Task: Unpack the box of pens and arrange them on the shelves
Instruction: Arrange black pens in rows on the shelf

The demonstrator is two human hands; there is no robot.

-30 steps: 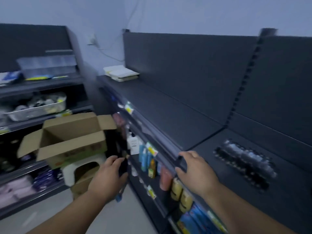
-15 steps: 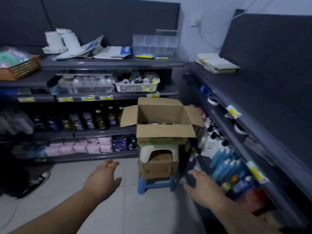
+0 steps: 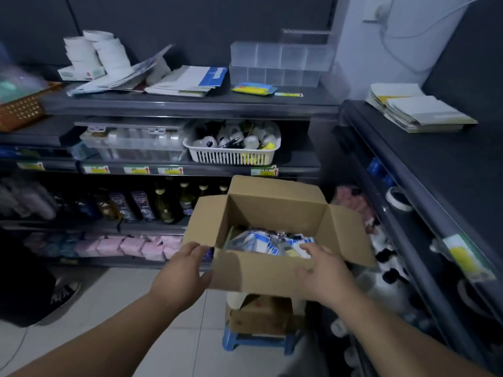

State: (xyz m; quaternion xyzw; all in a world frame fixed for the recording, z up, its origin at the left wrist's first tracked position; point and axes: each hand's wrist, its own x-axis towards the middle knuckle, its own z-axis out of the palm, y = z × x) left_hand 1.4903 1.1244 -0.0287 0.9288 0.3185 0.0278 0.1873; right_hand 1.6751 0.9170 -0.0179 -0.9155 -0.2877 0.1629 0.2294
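Turning from the right-hand shelf [image 3: 441, 170], we now stand close over the cardboard box [image 3: 275, 210] at mid-frame, so unpacking can begin. Our left hand [image 3: 182, 270], fingers loose, touches the left flap [image 3: 206, 221]; our right hand [image 3: 324, 273], equally unclenched, reaches past the front flap [image 3: 258, 273] toward the pen packs [image 3: 261, 242] inside, holding nothing.
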